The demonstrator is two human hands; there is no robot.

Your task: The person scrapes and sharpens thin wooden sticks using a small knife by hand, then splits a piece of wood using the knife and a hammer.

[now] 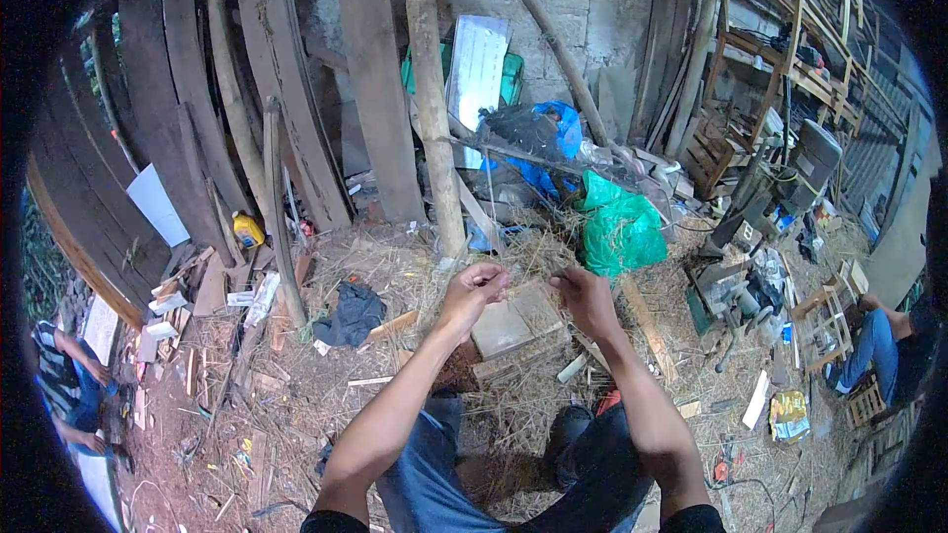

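Note:
My left hand (476,294) is raised in front of me, its fingers pinched together. To its right, at about the same height, my right hand (583,298) is closed in a pinch too. Whatever the fingertips hold, if anything, is too small to make out. The hands are apart, with a gap between them. Below and between them a flat wooden board or block (515,321) lies on the straw-covered ground in front of my knees.
A green plastic bag (622,227) sits beyond my right hand, and a wooden post (434,99) stands ahead. Dark cloth (351,316) lies at left. Seated people show at the far left (84,375) and far right (877,345). Wood scraps litter the ground.

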